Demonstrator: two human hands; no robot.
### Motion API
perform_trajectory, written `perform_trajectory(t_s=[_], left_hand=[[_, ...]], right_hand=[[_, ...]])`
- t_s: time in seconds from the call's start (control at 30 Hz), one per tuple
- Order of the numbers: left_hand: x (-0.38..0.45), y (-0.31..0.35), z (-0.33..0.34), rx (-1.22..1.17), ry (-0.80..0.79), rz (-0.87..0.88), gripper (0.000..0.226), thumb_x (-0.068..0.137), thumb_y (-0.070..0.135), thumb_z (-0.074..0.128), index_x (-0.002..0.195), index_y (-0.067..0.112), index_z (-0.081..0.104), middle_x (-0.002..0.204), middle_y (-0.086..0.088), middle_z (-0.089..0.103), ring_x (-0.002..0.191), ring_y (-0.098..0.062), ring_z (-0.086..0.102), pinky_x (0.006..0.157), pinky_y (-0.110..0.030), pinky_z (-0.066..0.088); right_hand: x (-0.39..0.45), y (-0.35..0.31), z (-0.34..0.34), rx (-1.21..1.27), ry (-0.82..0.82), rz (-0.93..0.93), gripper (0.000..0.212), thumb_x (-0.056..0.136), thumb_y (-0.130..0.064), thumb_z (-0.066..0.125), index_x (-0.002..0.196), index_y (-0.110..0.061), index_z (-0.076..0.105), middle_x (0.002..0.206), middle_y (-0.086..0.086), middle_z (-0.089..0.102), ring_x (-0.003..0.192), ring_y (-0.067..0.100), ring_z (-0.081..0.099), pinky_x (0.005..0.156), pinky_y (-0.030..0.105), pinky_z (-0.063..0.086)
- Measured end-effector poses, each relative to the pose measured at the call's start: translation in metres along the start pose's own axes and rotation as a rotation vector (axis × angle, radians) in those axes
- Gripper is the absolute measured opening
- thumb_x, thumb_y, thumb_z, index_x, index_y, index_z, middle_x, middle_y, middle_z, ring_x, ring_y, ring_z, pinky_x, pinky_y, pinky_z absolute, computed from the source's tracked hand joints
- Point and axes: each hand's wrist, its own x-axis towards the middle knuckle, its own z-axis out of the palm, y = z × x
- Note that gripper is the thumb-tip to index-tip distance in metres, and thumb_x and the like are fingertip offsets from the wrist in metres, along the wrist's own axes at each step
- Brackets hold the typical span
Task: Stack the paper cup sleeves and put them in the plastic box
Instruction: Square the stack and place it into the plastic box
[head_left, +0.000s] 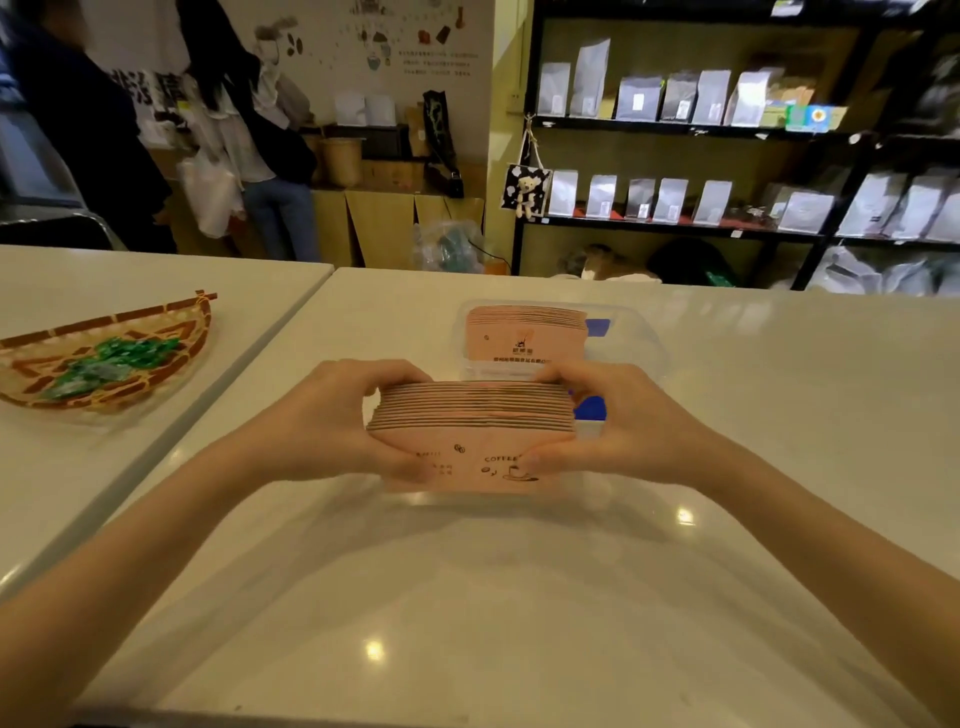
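Note:
A thick stack of pink paper cup sleeves (475, 431) with coffee prints stands on edge just above the white table, pressed between both hands. My left hand (332, 421) grips its left end and my right hand (618, 421) grips its right end. Right behind the stack sits a clear plastic box (631, 338) with blue clips. Inside the box a second bundle of pink sleeves (522, 338) leans upright. My hands hide the box's near wall.
A woven bamboo basket (171, 317) holding green wrapped candies lies on the adjoining table at the left. A seam runs between the two white tables (467, 597). Two people stand beyond the far left edge. Dark shelves of bagged goods fill the back right.

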Motion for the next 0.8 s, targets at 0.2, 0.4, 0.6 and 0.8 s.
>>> perform_trajectory(t_s=[0.2, 0.4, 0.6, 0.8], left_hand=[[0.049, 0.031, -0.029, 0.035, 0.146, 0.083, 0.045, 0.063, 0.023, 0.076, 0.097, 0.034, 0.050, 0.088, 0.024, 0.052, 0.084, 0.002, 0.048, 0.075, -0.017, 0.035], [0.107, 0.030, -0.032, 0.002, 0.111, 0.092, 0.047, 0.063, 0.022, 0.076, 0.103, 0.028, 0.052, 0.091, 0.016, 0.056, 0.084, 0.003, 0.051, 0.068, -0.014, 0.039], [0.144, 0.007, -0.011, 0.083, -0.027, 0.002, 0.048, 0.062, 0.028, 0.076, 0.101, 0.030, 0.049, 0.094, 0.011, 0.056, 0.088, -0.006, 0.054, 0.066, -0.014, 0.039], [0.156, -0.001, -0.004, 0.383, -0.096, -0.071, 0.064, 0.063, 0.041, 0.073, 0.118, 0.020, 0.048, 0.128, -0.001, 0.037, 0.124, -0.018, 0.020, 0.103, -0.036, 0.026]], right_hand=[[0.020, -0.005, -0.054, -0.101, 0.188, -0.020, 0.039, 0.063, -0.040, 0.072, 0.096, -0.037, 0.051, 0.089, -0.029, 0.053, 0.086, -0.008, 0.048, 0.073, 0.007, 0.036], [0.046, 0.019, -0.078, -0.115, 0.253, 0.047, 0.040, 0.065, -0.037, 0.074, 0.099, -0.034, 0.054, 0.088, -0.023, 0.056, 0.083, -0.008, 0.048, 0.067, 0.008, 0.030], [0.070, 0.055, -0.068, -0.133, 0.177, 0.107, 0.042, 0.066, -0.036, 0.073, 0.103, -0.026, 0.056, 0.091, -0.018, 0.053, 0.083, -0.002, 0.048, 0.065, 0.007, 0.038], [0.083, 0.075, -0.060, -0.281, 0.103, 0.122, 0.049, 0.061, -0.046, 0.074, 0.103, -0.026, 0.059, 0.123, -0.007, 0.043, 0.114, 0.008, 0.027, 0.097, 0.027, 0.021]])
